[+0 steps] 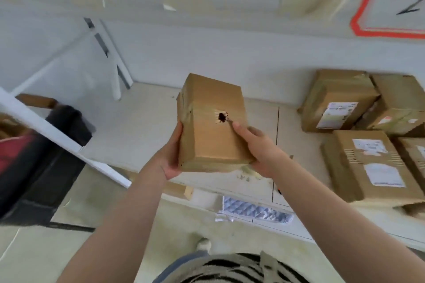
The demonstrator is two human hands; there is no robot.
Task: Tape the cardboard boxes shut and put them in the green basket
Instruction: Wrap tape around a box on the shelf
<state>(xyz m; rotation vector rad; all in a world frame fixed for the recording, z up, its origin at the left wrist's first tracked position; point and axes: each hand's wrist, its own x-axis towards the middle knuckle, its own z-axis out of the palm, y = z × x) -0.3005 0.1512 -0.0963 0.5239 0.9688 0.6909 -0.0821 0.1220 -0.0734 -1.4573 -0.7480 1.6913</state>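
We hold one cardboard box (pixel 212 124) up in the air between both hands, above the pale table (pixel 138 126). It is brown and closed, with shiny tape along its left edge and a small dark hole torn in the face toward us. Our left hand (pixel 171 156) grips its lower left corner, fingers hidden behind it. Our right hand (pixel 259 147) grips the lower right corner, thumb lying straight on the front face just below the hole. Other taped boxes (pixel 365 163) with white labels lie on the table at the right.
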